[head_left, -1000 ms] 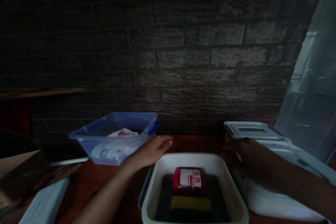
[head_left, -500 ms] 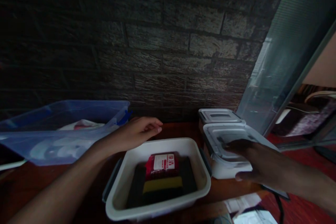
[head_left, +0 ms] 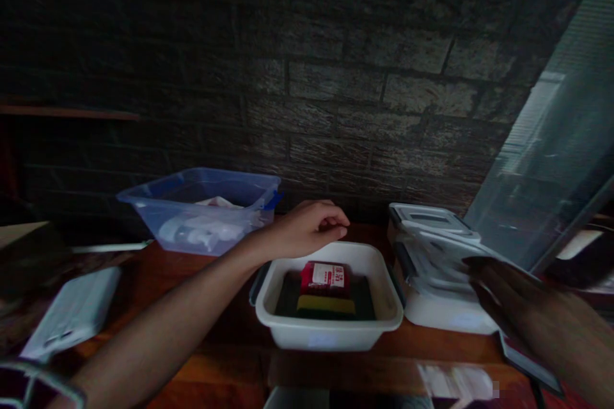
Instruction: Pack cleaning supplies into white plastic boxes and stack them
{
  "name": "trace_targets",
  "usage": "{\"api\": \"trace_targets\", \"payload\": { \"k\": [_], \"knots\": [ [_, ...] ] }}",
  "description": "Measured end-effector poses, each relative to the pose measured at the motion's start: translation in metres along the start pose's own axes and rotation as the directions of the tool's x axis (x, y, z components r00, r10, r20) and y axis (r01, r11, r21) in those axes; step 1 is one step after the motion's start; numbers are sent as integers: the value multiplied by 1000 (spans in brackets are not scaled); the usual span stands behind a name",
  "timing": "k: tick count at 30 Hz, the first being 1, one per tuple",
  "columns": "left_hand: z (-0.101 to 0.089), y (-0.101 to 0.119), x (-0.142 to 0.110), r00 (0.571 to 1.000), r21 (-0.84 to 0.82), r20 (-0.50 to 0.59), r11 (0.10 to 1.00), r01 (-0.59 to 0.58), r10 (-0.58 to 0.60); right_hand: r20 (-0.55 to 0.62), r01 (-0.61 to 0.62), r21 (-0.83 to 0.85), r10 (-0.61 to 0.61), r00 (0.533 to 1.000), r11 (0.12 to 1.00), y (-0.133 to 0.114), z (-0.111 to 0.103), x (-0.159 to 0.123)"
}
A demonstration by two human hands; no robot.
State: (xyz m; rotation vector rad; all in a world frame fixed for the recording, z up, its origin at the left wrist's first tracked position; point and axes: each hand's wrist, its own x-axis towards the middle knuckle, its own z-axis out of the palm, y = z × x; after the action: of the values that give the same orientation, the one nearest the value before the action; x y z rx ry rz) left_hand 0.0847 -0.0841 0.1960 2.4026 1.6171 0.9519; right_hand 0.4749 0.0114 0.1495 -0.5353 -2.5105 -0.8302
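A white bin [head_left: 316, 335] with dark side handles stands in the middle of the wooden table. Inside lie a red package [head_left: 311, 278] with a white label, a yellow sponge [head_left: 326, 305] with a dark underside, and something flat and dark beneath. My left hand [head_left: 314, 227] hovers over the bin's back left rim, fingers loosely curled, thumb apart, nothing visible in it. At the right, my right hand [head_left: 508, 294], smeared by motion, is beside a lidded white box [head_left: 448, 310] with its fingers stretched toward the lid. Whether it touches the lid I cannot tell.
A clear blue tub [head_left: 167, 204] with white items stands at the back left. Behind the lidded box is another lidded box [head_left: 432, 217]. A pale grey object [head_left: 77, 310] lies at the left. A dark brick wall [head_left: 311, 89] rises behind the table [head_left: 220, 364].
The view has swung left and back, bringing more of the table's left side into sight. My left hand stays over the bin's back rim; my right hand stays by the lidded box.
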Motion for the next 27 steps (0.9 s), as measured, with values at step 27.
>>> {"api": "trace_targets", "payload": {
  "k": [27],
  "knots": [
    [-18,11,-51,731,-696,-238,637,331,-639,298,-301,953,271,915,-31,-31,9,112]
  ]
}}
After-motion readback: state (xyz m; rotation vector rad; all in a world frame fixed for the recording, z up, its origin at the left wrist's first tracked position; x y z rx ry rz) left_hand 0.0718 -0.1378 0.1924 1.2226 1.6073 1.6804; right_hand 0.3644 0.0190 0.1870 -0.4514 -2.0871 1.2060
